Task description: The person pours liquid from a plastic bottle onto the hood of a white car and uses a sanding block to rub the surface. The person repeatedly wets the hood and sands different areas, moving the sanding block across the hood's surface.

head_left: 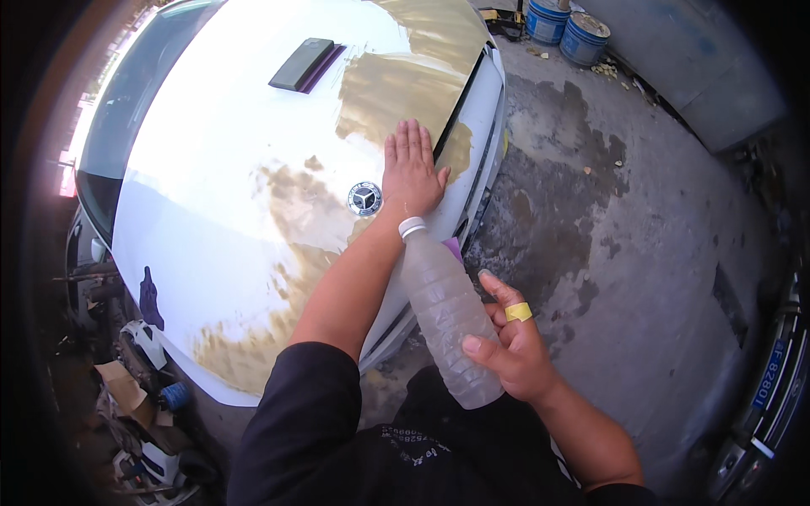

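Note:
My left hand (414, 171) lies flat on the front of a white car bonnet (211, 211), fingers stretched out and pointing away from me. Just left of its wrist is a round chrome emblem (364, 198). Tan patches of filler (396, 93) cover parts of the bonnet around the hand. In my right hand (515, 346) is a cloudy plastic bottle (447, 312) with a white cap, tilted to the left. Yellow tape is wrapped round one right finger. A purple corner of a sheet (454, 247) shows behind the bottle; what holds it is hidden.
Farther up the bonnet rests a grey sanding block (304, 65) on purple sheet. A dark glove-like piece (150, 299) lies at the left edge. Blue buckets (582, 38) stand at the far right. Boxes and parts (139, 396) clutter the lower left; another vehicle's front (764, 396) is at right.

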Demonstrator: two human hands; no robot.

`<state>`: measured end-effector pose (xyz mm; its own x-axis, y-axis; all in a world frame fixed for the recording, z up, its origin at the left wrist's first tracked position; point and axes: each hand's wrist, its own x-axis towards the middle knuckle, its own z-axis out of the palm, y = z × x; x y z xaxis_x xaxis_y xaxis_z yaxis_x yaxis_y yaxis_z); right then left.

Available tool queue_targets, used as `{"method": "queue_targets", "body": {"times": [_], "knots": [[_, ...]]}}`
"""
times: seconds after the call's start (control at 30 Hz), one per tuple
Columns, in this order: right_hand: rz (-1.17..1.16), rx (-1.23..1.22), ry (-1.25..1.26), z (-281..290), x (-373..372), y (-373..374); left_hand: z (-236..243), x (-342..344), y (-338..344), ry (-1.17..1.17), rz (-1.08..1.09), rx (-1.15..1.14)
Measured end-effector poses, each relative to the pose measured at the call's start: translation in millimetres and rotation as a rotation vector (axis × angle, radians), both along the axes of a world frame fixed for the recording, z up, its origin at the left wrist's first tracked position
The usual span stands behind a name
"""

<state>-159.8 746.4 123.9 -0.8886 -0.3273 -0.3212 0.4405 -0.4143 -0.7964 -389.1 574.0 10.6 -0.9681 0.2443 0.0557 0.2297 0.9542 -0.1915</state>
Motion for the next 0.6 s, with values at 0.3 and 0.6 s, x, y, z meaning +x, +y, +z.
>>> {"method": "queue_targets", "body": {"times": [0.3,0.6], "knots": [[0.167,-0.058,-0.079,-19.2,22.4,7.2,-6.6,132.0,-69.3,-0.086,-0.157,0.032],[0.27,0.061,-0.016,-18.0,23.9,17.0,9.9,151.8,-106.8,-0.143,-0.264,-0.04]]}}
